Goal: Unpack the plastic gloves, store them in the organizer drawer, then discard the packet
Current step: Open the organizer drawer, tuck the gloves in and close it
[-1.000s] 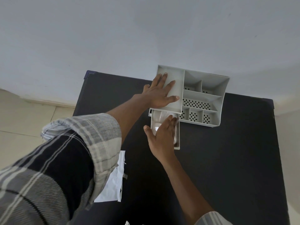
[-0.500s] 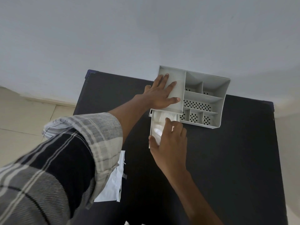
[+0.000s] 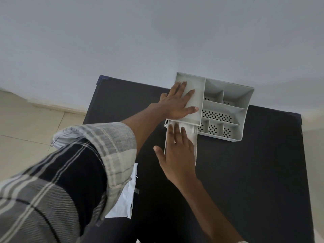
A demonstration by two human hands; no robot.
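Note:
A grey plastic organizer (image 3: 233, 100) with several perforated compartments stands at the far edge of a black table (image 3: 245, 172), against the wall. Its drawer (image 3: 196, 151) is pulled out toward me at the lower left. My left hand (image 3: 177, 102) lies flat, fingers spread, on the organizer's solid left section. My right hand (image 3: 177, 153) lies palm down in the drawer with fingers spread, on the clear plastic gloves (image 3: 190, 132), which show as a whitish crumple past my fingertips. The white packet (image 3: 125, 197) lies on the table near me, partly under my left sleeve.
The wall rises right behind the organizer. Beige floor tiles (image 3: 35, 128) show left of the table. My plaid left sleeve (image 3: 70, 172) covers the near left of the table.
My right hand has flattened and slid forward deeper into the drawer over the gloves. The left hand has stayed on the organizer.

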